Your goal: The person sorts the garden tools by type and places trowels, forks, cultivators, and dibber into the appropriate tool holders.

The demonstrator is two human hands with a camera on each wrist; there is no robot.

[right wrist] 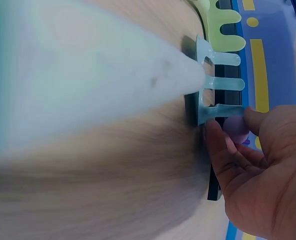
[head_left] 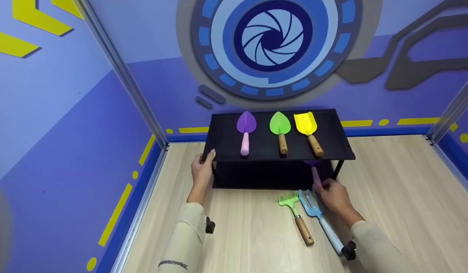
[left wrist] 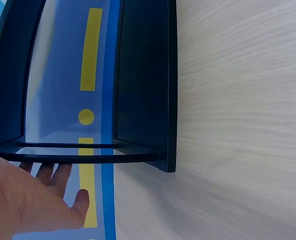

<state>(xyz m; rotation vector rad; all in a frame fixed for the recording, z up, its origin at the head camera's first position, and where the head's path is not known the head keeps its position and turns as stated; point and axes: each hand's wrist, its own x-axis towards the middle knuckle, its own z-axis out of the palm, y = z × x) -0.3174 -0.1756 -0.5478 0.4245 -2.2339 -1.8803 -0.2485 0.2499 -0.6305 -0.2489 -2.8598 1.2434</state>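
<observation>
Left hand point(head_left: 202, 174) grips front-left corner of shelf point(head_left: 224, 136); right hand point(head_left: 335, 196) pinches purple tool point(head_left: 316, 176). Blue fork point(head_left: 325, 226), lying too close, may catch its fingers.

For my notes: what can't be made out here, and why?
Head view: far end of the purple tool, largely hidden by the black rack.
Right wrist view: blue fork, its grip blurred, too near the camera.
Right wrist view: green rake, its handle cut off by the top edge.

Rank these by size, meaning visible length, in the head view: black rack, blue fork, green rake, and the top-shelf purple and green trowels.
1. Black rack
2. Blue fork
3. Green rake
4. Purple trowel and green trowel: too alike to rank.
</observation>
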